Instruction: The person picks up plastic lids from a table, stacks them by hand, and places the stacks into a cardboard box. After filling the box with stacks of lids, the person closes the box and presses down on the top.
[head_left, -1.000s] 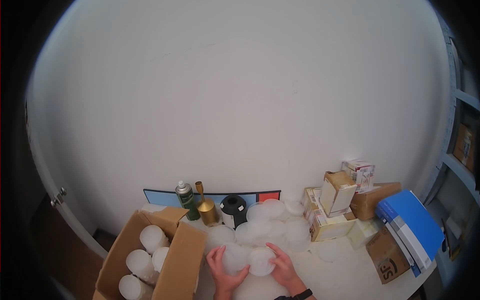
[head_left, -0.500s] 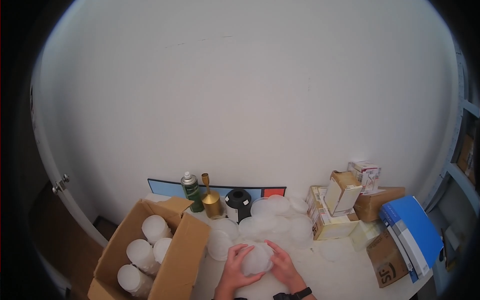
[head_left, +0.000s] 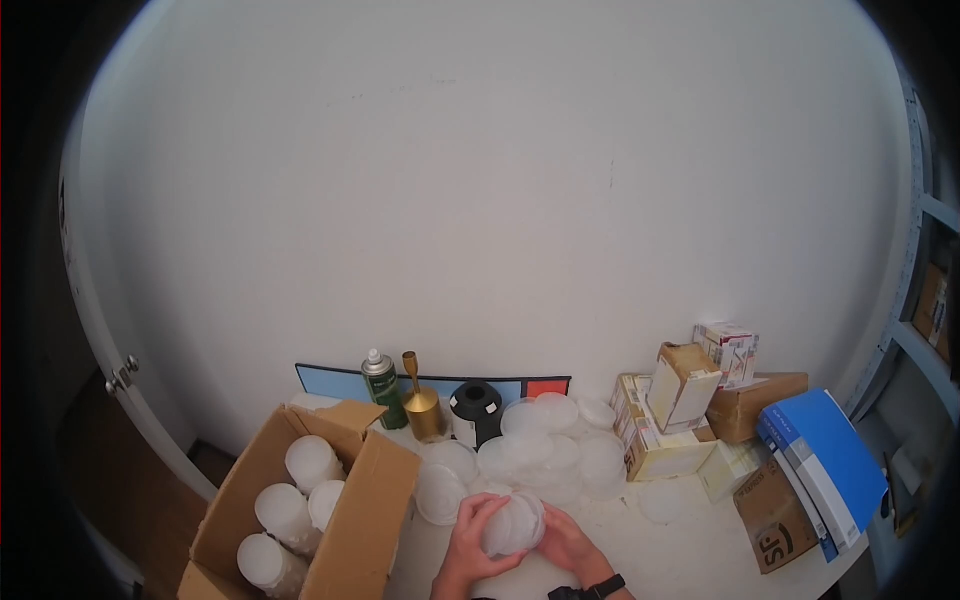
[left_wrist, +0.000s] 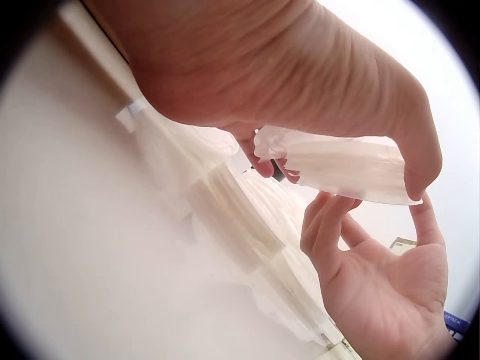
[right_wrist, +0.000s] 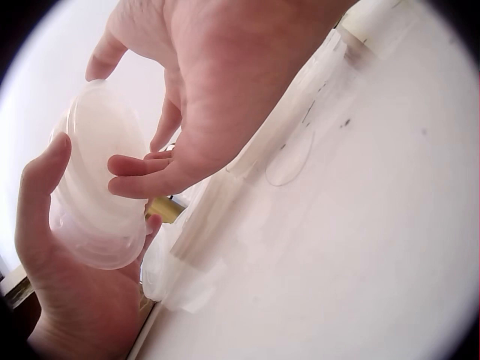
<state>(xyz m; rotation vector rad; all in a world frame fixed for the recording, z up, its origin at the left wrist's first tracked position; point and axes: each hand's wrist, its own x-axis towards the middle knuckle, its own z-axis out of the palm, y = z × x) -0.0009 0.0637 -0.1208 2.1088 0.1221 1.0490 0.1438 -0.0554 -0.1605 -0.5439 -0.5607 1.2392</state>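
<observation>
A small stack of round translucent lids is held above the white table. My left hand grips it, thumb on one side and fingers round the other, as the right wrist view also shows with the stack tilted in the left hand. My right hand is at the stack's right side. In the right wrist view two fingers of the right hand touch its flat face. The left wrist view shows the layered edges of the lids between both hands.
An open cardboard box with white stacked containers stands at left. Many loose lids lie behind the hands. A green spray can, gold vase and black object stand near the wall; boxes and blue folders are right.
The hands have come together round one stack; a second ago they were apart, with lids at each. Since half a second ago the stack has tilted, and loose lids lie left of the hands.
</observation>
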